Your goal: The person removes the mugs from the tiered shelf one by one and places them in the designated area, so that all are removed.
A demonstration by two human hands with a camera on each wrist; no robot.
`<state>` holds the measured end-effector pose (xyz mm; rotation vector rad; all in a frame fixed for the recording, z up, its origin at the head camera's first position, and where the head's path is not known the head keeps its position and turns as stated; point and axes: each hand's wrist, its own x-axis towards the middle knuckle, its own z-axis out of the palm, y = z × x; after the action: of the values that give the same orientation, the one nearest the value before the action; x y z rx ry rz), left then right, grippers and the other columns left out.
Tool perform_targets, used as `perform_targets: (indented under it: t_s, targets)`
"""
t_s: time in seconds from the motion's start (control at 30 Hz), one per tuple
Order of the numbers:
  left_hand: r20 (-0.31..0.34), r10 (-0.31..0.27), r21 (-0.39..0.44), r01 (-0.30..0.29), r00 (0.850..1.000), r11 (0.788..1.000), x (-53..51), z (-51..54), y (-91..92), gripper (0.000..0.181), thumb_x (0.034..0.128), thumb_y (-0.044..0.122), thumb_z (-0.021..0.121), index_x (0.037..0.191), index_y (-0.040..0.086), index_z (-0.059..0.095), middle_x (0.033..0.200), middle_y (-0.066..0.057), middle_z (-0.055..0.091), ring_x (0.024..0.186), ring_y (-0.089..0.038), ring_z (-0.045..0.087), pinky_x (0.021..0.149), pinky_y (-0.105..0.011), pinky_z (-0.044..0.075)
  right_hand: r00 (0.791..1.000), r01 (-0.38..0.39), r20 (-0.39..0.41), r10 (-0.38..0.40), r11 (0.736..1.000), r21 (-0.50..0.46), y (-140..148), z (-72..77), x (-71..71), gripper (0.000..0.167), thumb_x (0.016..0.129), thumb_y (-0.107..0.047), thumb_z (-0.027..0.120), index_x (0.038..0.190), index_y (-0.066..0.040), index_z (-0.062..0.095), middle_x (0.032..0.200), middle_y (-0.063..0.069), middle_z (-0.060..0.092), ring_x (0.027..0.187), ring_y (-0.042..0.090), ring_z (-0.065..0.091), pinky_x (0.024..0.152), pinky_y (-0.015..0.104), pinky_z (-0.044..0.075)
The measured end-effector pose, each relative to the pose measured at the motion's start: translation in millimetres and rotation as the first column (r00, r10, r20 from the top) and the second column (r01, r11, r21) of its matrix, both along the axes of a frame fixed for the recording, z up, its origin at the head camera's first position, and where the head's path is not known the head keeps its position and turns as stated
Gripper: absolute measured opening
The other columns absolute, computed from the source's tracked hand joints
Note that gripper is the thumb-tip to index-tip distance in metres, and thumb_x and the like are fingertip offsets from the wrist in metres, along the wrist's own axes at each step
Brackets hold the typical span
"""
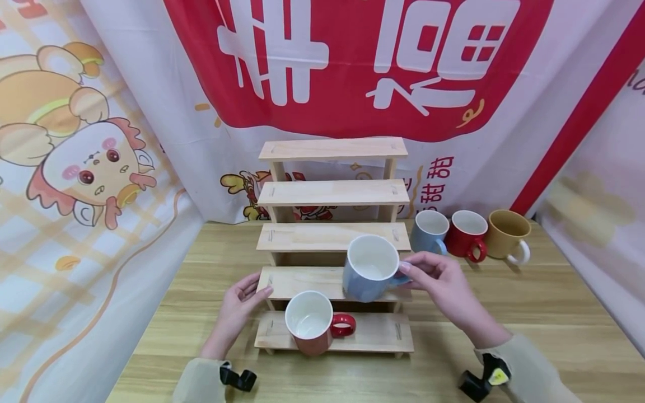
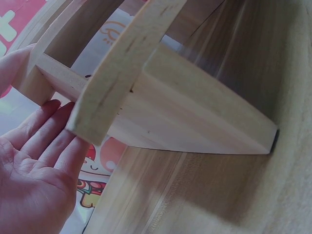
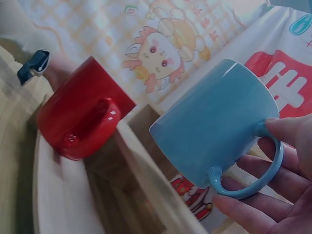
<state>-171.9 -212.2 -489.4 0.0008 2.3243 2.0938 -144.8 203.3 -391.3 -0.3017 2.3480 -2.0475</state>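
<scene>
Rack (image 1: 302,192): is standing on the table (image 1: 201,268), rising in five steps toward a printed cloth (image 1: 428,33) that is hanging behind the table's back edge.
Blue mug (image 1: 370,268): is hovering or just resting, mouth up, at the right part of the second step (image 1: 297,282) from the bottom, near its front edge; whether the base is touching wood, I cannot tell.
Right hand (image 1: 443,282): is gripping the blue mug by its handle (image 3: 241,193) — thumb pressing the upper end, fingers lying behind and under the loop.
Left hand (image 1: 239,308): is pinching the second step's left end, thumb on top, fingers bearing from below; it seems to be steadying the rack.
Red mug (image 1: 311,327): is standing on the bottom step (image 1: 383,333), left of its middle, handle pointing toward the right end.
Table's back right corner: a far blue mug (image 1: 425,232), a far red mug (image 1: 466,235) and a tan mug (image 1: 506,235) are standing in a row, running from beside the rack toward that corner.
Mug onto step: by my reading, the person is placing the blue mug on the second step.
Next move: is calling for a level, gentle lowering — base wholly behind the front edge — before the fingers ease off the handle.
</scene>
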Motion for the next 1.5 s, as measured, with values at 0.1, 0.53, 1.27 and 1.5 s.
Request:
perform_targets:
  t_s: [0.1,0.53,1.27,1.5]
  targets:
    - [-0.001,0.001,-0.002,-0.001,1.0,1.0,0.3,-0.4,-0.3,0.056,0.092,0.01,0.077,0.14,-0.005,0.054,0.138,-0.023,0.059,0.117,-0.015,0.062,0.098,-0.023,0.051,0.999,0.001,-0.037,-0.001,1.0,0.005,9.7,10.1,1.9,0.029,0.1,-0.018,0.068,0.113,0.008,0.068,0.106,0.017,0.072,0.09,0.029,0.073,0.078,0.041,0.061]
    - [0.004,0.0,-0.006,0.0,1.0,1.0,0.4,-1.4,-0.1,0.057,0.092,0.012,0.078,0.141,-0.004,0.054,0.138,-0.023,0.059,0.122,-0.025,0.059,0.098,-0.023,0.05,0.982,0.118,-0.13,-0.135,0.984,-0.136,63.8,44.3,11.6,0.016,0.1,-0.005,0.064,0.112,0.006,0.069,0.098,0.011,0.075,0.083,0.022,0.075,0.075,0.035,0.061]
    - [0.002,-0.008,-0.007,0.008,1.0,1.0,0.4,0.7,0.0,0.058,0.0917,0.011,0.078,0.141,-0.006,0.052,0.138,-0.025,0.058,0.126,-0.032,0.057,0.098,-0.023,0.05,0.933,0.329,-0.045,-0.357,0.899,-0.29,153.1,35.6,5.7,0.021,0.097,-0.012,0.069,0.114,0.0,0.071,0.102,0.0,0.076,0.081,0.014,0.075,0.068,0.024,0.06]
    - [0.011,-0.005,-0.008,0.005,1.0,1.0,1.1,1.3,0.5,0.059,0.092,0.012,0.077,0.142,-0.006,0.052,0.139,-0.025,0.057,0.126,-0.032,0.056,0.099,-0.023,0.05,0.933,0.333,-0.023,-0.359,0.885,-0.325,157.4,10.6,2.6,0.018,0.096,-0.007,0.07,0.111,0.002,0.073,0.103,0.0,0.076,0.084,0.017,0.075,0.067,0.03,0.061]
